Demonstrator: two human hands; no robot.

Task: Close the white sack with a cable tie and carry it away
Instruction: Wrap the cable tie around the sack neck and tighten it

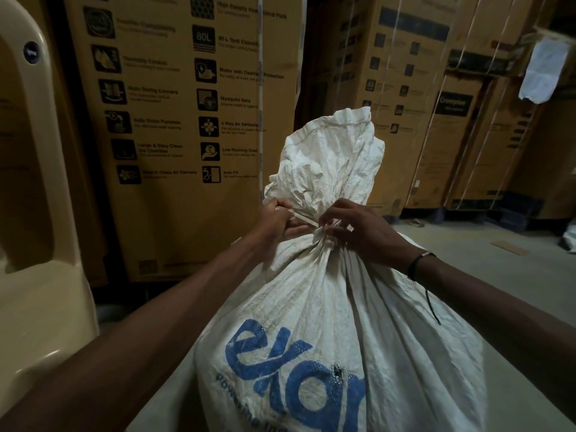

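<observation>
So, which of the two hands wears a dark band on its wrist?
The right hand, pinching the white woven sack's tied neck. The left hand, pulling the pale cable tie, has a bare wrist.

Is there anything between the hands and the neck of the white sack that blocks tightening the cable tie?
Nothing visible does. The left hand pulls the cable tie tail, and the right hand pinches the gathered neck of the white sack. Both touch it directly.

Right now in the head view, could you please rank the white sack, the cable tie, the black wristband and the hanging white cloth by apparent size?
1. white sack, by far the largest
2. hanging white cloth, though it hangs farther away
3. and 4. cable tie and black wristband: both thin and partly hidden, so unranked
</observation>
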